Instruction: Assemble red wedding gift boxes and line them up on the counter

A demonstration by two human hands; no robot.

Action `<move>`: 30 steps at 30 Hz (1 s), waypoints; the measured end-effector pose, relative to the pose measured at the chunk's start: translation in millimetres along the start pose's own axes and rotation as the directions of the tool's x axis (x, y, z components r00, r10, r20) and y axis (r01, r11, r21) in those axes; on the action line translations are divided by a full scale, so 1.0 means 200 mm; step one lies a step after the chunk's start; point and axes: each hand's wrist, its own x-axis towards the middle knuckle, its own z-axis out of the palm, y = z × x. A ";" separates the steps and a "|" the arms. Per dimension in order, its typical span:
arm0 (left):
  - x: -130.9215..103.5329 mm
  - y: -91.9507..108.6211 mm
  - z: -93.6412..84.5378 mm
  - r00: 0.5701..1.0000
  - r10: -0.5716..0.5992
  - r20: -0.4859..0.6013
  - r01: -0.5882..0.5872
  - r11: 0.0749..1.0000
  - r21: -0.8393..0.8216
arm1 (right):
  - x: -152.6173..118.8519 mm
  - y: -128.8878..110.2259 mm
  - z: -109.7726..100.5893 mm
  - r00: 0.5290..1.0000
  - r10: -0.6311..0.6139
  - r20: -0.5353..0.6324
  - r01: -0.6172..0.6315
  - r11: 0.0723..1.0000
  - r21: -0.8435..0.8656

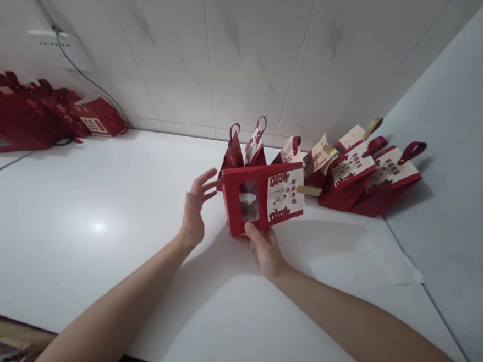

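Observation:
My right hand (266, 250) grips a red gift box (244, 203) by its lower edge, thumb on the front and fingers beneath. The box is held sideways above the table, its white printed flap and gold strap pointing right. Through a clear window in its red face, something brownish shows, too small to name. Just left of the box, my left hand (195, 211) is raised with fingers apart and holds nothing; its fingertips come near the box's left side. Directly behind stand more red gift boxes (234, 152) with loop handles, partly hidden by the held one.
Several similar boxes (352, 164) stand at the right, near the pale side panel (456, 179). Another group of red boxes (26, 113) sits at the far left by a cable (83, 76). A tiled wall (250, 55) backs the white table (94, 270). An open carton (3, 332) shows at bottom left.

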 end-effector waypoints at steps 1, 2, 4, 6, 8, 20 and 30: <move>0.02 0.00 -0.02 1.000 -0.026 0.006 0.026 0.999 -0.019 | 0.02 -0.01 -0.02 0.999 -0.045 -0.003 0.045 0.998 -0.044; 0.04 0.00 -0.03 0.999 -0.036 0.024 0.037 0.999 -0.036 | 0.04 -0.02 -0.05 0.995 -0.097 -0.005 0.096 0.991 -0.095; 0.06 0.01 -0.06 0.996 -0.028 0.083 0.033 0.998 -0.054 | 0.07 -0.04 -0.10 0.981 -0.194 0.006 0.191 0.960 -0.206; 0.07 -0.01 -0.08 0.990 -0.002 0.143 0.007 0.999 -0.034 | 0.10 -0.05 -0.14 0.965 -0.259 0.030 0.255 0.912 -0.321; 0.05 -0.03 -0.08 0.986 0.033 0.165 -0.037 0.999 0.017 | 0.12 -0.04 -0.16 0.954 -0.299 0.041 0.287 0.860 -0.421; -0.02 -0.18 -0.03 0.983 -0.070 0.168 0.055 0.994 0.094 | 0.11 -0.02 -0.17 0.921 -0.379 0.090 0.374 0.797 -0.475; -0.03 -0.17 -0.02 0.976 -0.100 0.191 0.064 0.980 0.188 | 0.25 -0.50 0.05 0.897 -0.417 0.145 0.395 0.611 -0.686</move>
